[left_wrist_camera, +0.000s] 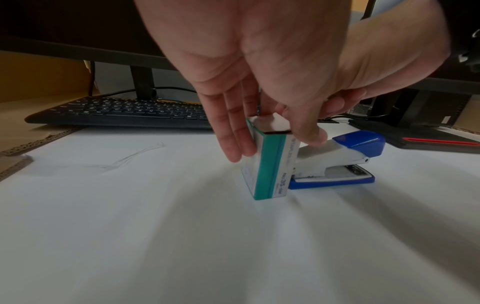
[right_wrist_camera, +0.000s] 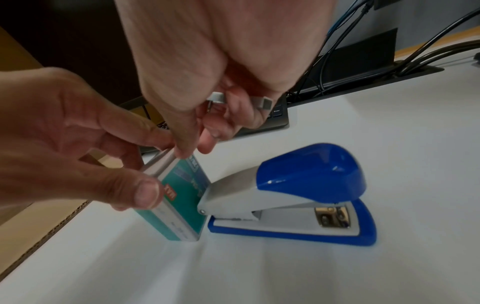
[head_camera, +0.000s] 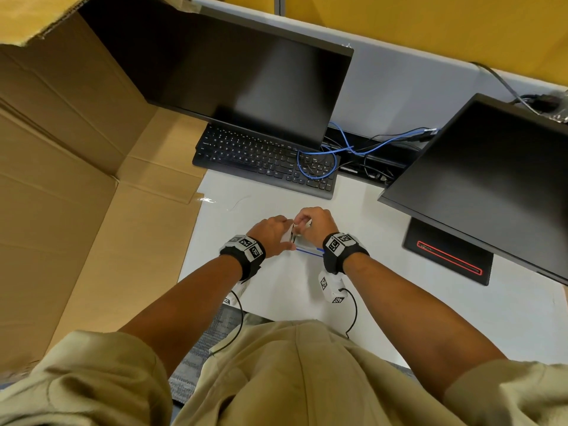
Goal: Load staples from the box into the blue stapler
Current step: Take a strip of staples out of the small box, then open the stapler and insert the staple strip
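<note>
A green-and-white staple box (left_wrist_camera: 267, 164) stands on end on the white desk (left_wrist_camera: 182, 236). My left hand (left_wrist_camera: 270, 139) grips it, fingers on one side and thumb on the other. The box's top flap (right_wrist_camera: 161, 164) is lifted, and my right hand (right_wrist_camera: 194, 148) pinches at it with thumb and forefinger. That hand's curled fingers also hold a silver staple strip (right_wrist_camera: 265, 102). The blue-and-white stapler (right_wrist_camera: 298, 195) lies closed on the desk, touching the box's right side. In the head view both hands (head_camera: 295, 232) meet over the box (head_camera: 289, 236), and only a blue edge of the stapler (head_camera: 310, 251) shows.
A black keyboard (head_camera: 264, 161) lies just beyond the hands, under a dark monitor (head_camera: 246, 78). A second monitor (head_camera: 491, 186) with its red-striped base (head_camera: 448, 256) stands to the right. Flattened cardboard (head_camera: 76, 179) covers the left. Blue and black cables (head_camera: 353, 149) run behind.
</note>
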Action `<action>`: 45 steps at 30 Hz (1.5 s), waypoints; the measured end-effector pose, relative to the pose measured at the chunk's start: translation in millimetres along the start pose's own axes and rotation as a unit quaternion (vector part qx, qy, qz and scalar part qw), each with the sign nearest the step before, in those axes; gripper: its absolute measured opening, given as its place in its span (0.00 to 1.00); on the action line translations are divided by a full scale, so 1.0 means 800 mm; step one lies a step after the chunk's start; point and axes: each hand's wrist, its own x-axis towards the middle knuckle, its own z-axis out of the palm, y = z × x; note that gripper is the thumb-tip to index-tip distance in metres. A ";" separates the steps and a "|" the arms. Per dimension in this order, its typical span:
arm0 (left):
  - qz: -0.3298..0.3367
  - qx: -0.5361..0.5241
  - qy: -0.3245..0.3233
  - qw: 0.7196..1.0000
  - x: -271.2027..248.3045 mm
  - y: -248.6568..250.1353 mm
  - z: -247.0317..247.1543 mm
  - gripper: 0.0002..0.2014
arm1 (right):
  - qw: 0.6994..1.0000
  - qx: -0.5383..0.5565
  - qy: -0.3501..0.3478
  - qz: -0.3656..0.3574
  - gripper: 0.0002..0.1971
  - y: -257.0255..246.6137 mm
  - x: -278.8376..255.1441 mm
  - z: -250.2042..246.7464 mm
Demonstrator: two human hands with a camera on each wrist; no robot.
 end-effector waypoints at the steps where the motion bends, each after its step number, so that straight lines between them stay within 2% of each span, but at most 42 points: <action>1: -0.007 0.004 0.001 1.000 0.001 0.001 0.000 0.32 | 1.000 -0.003 -0.004 0.001 0.08 0.001 0.000 -0.001; 6: -0.029 0.011 -0.008 0.999 0.006 0.004 -0.005 0.32 | 1.000 -0.010 -0.024 0.000 0.10 0.002 0.000 -0.004; 9: -0.022 0.007 -0.020 1.000 0.009 0.002 -0.006 0.33 | 0.998 -0.018 -0.039 0.036 0.05 -0.002 -0.001 0.003; 12: -0.007 0.023 -0.015 1.000 0.006 -0.001 -0.006 0.30 | 0.996 -0.043 -0.048 0.054 0.15 -0.003 -0.003 0.006; 14: -0.001 0.042 -0.002 0.999 0.001 -0.005 -0.008 0.25 | 0.996 -0.052 -0.053 0.045 0.16 -0.004 -0.006 0.004; 20: -0.019 0.072 0.008 0.997 -0.010 -0.033 -0.008 0.26 | 0.992 -0.090 -0.078 0.043 0.10 0.025 -0.015 -0.032; 24: -0.020 0.066 0.019 0.997 -0.016 -0.046 -0.008 0.28 | 0.979 -0.161 -0.119 0.037 0.18 0.048 -0.030 -0.053; 28: 0.043 0.098 0.083 0.991 -0.016 -0.033 -0.013 0.25 | 0.968 -0.205 -0.143 0.037 0.24 0.060 -0.044 -0.054; 32: 0.129 0.080 0.106 0.983 -0.001 0.004 -0.012 0.24 | 0.969 -0.208 -0.131 0.036 0.21 0.061 -0.052 -0.044; 34: 0.143 0.062 0.079 0.985 0.005 0.031 -0.012 0.21 | 0.970 -0.206 -0.118 0.040 0.18 0.059 -0.055 -0.040; 37: 0.129 0.046 0.010 0.991 0.015 0.064 0.001 0.20 | 0.971 -0.211 -0.097 0.053 0.13 0.058 -0.059 -0.036; 40: 0.127 0.034 -0.028 0.991 0.024 0.087 0.015 0.20 | 0.972 -0.213 -0.073 0.067 0.12 0.059 -0.064 -0.033; 45: 0.093 0.030 -0.044 0.994 0.035 0.106 0.030 0.18 | 0.976 -0.192 -0.037 0.092 0.13 0.066 -0.071 -0.025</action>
